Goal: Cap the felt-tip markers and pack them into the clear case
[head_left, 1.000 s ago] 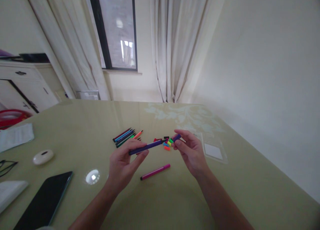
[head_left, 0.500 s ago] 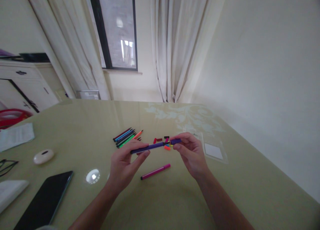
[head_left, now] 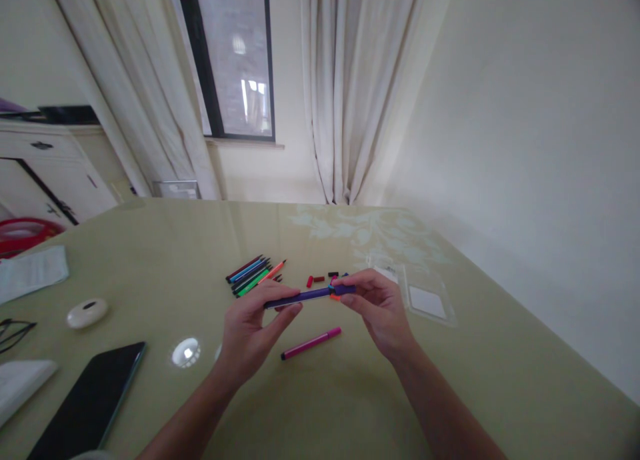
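My left hand (head_left: 250,330) pinches the barrel of a purple marker (head_left: 300,297) held level above the table. My right hand (head_left: 381,310) pinches a purple cap (head_left: 345,289) against the marker's tip end; the cap sits in line with the barrel. Below the hands a pink marker (head_left: 311,343) lies capped on the table. Behind the hands lie several uncapped markers (head_left: 253,275) in a bunch and several loose coloured caps (head_left: 320,279), partly hidden by the purple marker.
The olive-green table (head_left: 325,407) also carries a black phone (head_left: 85,403), a white oval object (head_left: 87,313), glasses (head_left: 13,333), folded paper (head_left: 30,273) at the left, and a clear plastic pouch (head_left: 425,300) at the right. A wall runs close along the right.
My right hand has brought the purple cap in from apart and tilted to in line with the marker's tip. Both hands have dropped slightly toward the table.
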Motion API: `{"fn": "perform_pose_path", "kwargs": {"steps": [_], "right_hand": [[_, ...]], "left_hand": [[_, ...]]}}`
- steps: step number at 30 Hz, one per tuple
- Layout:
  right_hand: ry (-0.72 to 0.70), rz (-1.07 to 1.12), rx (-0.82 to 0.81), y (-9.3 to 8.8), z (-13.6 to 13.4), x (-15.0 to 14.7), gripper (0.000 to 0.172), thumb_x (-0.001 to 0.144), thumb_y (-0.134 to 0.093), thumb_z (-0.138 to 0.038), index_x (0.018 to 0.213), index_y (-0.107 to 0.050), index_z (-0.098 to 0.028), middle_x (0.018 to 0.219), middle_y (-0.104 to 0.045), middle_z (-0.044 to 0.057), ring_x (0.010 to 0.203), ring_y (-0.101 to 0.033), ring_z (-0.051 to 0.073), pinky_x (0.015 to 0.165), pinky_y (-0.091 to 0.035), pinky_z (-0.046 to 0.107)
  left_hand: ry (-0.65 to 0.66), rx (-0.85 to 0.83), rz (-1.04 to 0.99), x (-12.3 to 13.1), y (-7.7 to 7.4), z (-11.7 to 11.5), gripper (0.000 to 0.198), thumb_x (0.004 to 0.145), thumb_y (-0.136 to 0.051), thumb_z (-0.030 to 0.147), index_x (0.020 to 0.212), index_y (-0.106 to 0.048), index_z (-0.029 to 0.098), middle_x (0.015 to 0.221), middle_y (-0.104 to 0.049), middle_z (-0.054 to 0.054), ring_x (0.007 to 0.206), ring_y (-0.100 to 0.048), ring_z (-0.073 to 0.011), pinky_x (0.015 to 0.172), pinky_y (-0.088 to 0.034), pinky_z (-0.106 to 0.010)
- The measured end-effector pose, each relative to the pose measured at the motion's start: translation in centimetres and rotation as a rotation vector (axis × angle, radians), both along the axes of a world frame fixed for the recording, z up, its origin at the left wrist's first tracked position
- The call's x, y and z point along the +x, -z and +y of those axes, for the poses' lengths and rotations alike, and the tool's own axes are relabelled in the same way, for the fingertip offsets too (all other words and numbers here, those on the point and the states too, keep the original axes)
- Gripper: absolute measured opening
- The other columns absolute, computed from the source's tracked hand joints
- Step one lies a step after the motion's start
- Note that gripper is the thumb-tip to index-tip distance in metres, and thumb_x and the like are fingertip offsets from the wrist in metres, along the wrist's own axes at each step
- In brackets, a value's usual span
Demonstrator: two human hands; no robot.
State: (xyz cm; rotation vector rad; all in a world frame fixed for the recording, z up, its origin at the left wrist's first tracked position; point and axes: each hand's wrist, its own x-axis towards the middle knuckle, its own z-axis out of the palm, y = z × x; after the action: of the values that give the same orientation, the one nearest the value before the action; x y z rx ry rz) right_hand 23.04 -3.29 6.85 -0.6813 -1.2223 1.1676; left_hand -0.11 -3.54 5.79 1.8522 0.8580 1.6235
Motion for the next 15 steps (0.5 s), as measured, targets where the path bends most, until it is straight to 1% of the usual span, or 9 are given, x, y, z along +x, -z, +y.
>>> {"fn": "perform_pose_path", "kwargs": {"steps": [4,7,11,15], "right_hand": [[0.059,-0.12,0.071,-0.36,0.01,0.15,0.018,0.076,-0.093,-0.029,0.091,-0.082,-0.028,0.089,-0.081,0.003,0.083,-0.076,0.018,0.075,-0.062,0.029],[0.119,-0.174,0.121,-0.64,-0.04,0.31,0.017,0.074,-0.094,-0.029,0.087,-0.083,-0.028,0.083,-0.08,0.004,0.079,-0.074,0.019,0.072,-0.062,0.032],[0.107,-0.135,0.144,-0.94,-0.39,0.24,0.016,0.073,-0.094,-0.028,0.084,-0.084,-0.028,0.08,-0.079,0.004,0.076,-0.074,0.02,0.069,-0.062,0.033],[0.08,-0.127,0.109,-0.86,-0.61,0.16,0.017,0.072,-0.095,-0.026,0.084,-0.084,-0.027,0.08,-0.079,0.004,0.073,-0.074,0.02,0.067,-0.063,0.032]], "left_hand": [[-0.025,-0.012,0.054,-0.09,-0.13,0.03,0.018,0.087,-0.08,0.022,0.104,-0.082,0.027,0.093,-0.081,-0.003,0.084,-0.074,-0.0173,0.076,-0.061,-0.028],[-0.016,-0.078,0.063,-0.03,-0.02,0.18,0.017,0.087,-0.08,0.026,0.104,-0.083,0.026,0.09,-0.082,-0.005,0.077,-0.075,-0.0179,0.071,-0.061,-0.028],[0.037,-0.175,0.013,0.17,0.11,0.27,0.019,0.087,-0.08,0.031,0.104,-0.084,0.023,0.083,-0.082,-0.006,0.062,-0.071,-0.0162,0.057,-0.059,-0.026],[0.06,-0.181,-0.011,0.24,-0.09,0.26,0.016,0.086,-0.08,0.03,0.1,-0.084,0.022,0.078,-0.081,-0.006,0.058,-0.07,-0.0155,0.054,-0.059,-0.025]]}}
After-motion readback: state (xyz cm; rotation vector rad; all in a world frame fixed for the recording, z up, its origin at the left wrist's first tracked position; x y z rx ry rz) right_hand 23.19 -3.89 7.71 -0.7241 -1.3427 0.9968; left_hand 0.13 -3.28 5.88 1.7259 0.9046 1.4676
